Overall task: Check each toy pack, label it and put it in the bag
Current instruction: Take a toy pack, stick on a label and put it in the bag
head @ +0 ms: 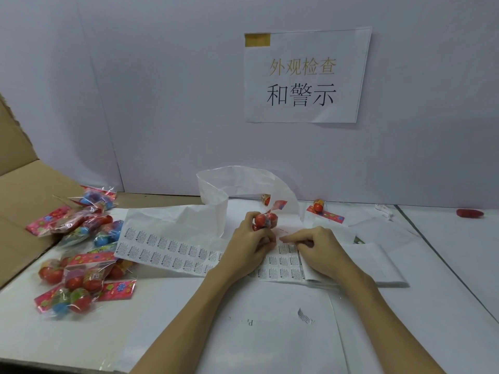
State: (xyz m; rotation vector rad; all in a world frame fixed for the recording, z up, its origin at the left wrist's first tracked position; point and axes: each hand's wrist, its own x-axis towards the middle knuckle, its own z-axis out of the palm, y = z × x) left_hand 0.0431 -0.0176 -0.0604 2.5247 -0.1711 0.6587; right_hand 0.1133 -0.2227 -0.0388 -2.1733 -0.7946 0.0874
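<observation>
Nearest the camera, two bare forearms reach forward over the white paper-covered table (pixel 445 265), past a loose curled label scrap (pixel 305 316). The hands meet over the sheet of warning labels (pixel 172 251), which lies flat across the middle of the table.

The step in hand appears to be labelling. To do it well, the person should lift one sticker cleanly by a corner without creasing it, keep the pack steady, and press the label flat on a smooth part of the wrapper, so that it neither wrinkles nor covers the printed header.

The left hand (pixel 249 242) has its fingers curled round a toy pack (pixel 266 220), clamped on the clear wrapper so that the red balls stand just above the knuckles. The right hand (pixel 314 245) lies knuckles up on the label sheet, fingers bent and the fingertips pressed together near the left hand; it seems to pinch or peel a label, though the sticker itself is too small to tell.

To the left, a heap of toy packs (pixel 78 255) waits beside a cardboard box (pixel 19 201). Just beyond the hands the white bag (pixel 216 190) stands with its mouth open, with another pack (pixel 324 211) to its right. On the back wall hangs a printed sign (pixel 305 76).
</observation>
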